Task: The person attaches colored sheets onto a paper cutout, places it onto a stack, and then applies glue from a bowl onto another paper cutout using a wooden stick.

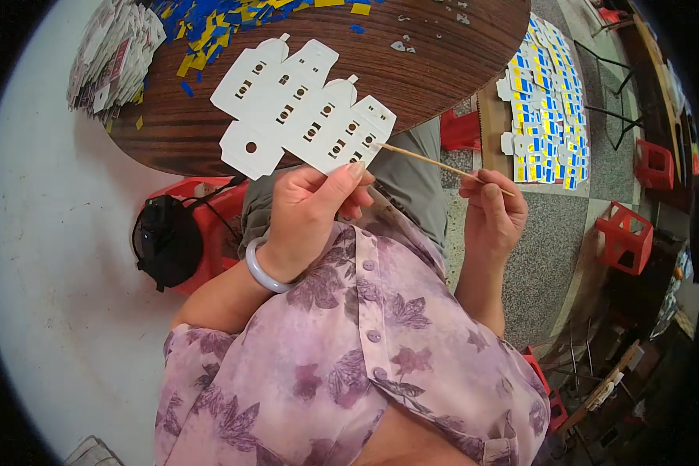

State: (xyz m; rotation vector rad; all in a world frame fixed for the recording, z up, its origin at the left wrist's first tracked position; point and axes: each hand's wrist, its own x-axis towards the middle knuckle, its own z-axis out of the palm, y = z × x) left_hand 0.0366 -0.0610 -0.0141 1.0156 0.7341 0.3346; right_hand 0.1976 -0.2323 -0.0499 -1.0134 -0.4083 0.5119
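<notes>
- I judge I am partway through working at the small cut-outs of a flat, white, die-cut card sheet with a thin, pale wooden stick.
- My left hand has its fingers closed on the card's lower edge, thumb on top; the sheet lies tilted over the near edge of the dark, wood-grained bench. Whether it touches the wood, I cannot tell.
- My right hand has its fingers pinched narrow around the stick, well back from the tip, which meets the card beside a cut-out near its right edge.
- Whether any waste is left in that cut-out is too small to tell.
- As I see it, the next move calls for a firm left pinch close to the opening and light, straight pressure on the tip, since thin card could bend or tear.
- Blue and yellow paper scraps lie beyond the sheet.
</notes>
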